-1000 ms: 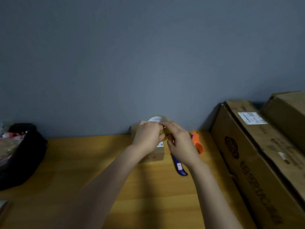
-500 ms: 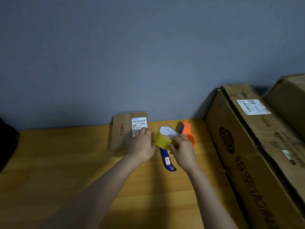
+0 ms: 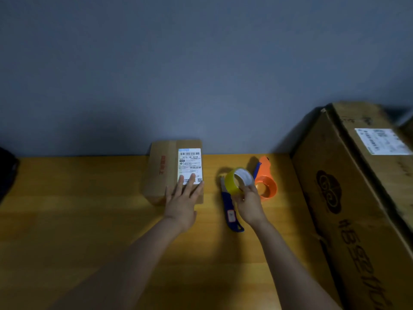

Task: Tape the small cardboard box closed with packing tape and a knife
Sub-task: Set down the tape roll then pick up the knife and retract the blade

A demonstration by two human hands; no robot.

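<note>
Against the wall, the small cardboard box (image 3: 173, 171) lies flat; my left hand (image 3: 182, 199) rests spread upon it. My right hand (image 3: 250, 203) grips the tape roll (image 3: 238, 181). Box likely light, rigid: brace its top.

the left hand (image 3: 181, 202) covers the near right corner of the small cardboard box (image 3: 166, 171) and the bottom edge of its shipping label (image 3: 190, 165), whose fine print is too small to read. the right hand (image 3: 250, 204) hides the middle of the blue knife (image 3: 230, 213) and the tape roll's (image 3: 238, 181) lower rim. the large carton (image 3: 348, 209) runs off the right and bottom edges; a dark object (image 3: 6, 173) is cut by the left edge.
</note>
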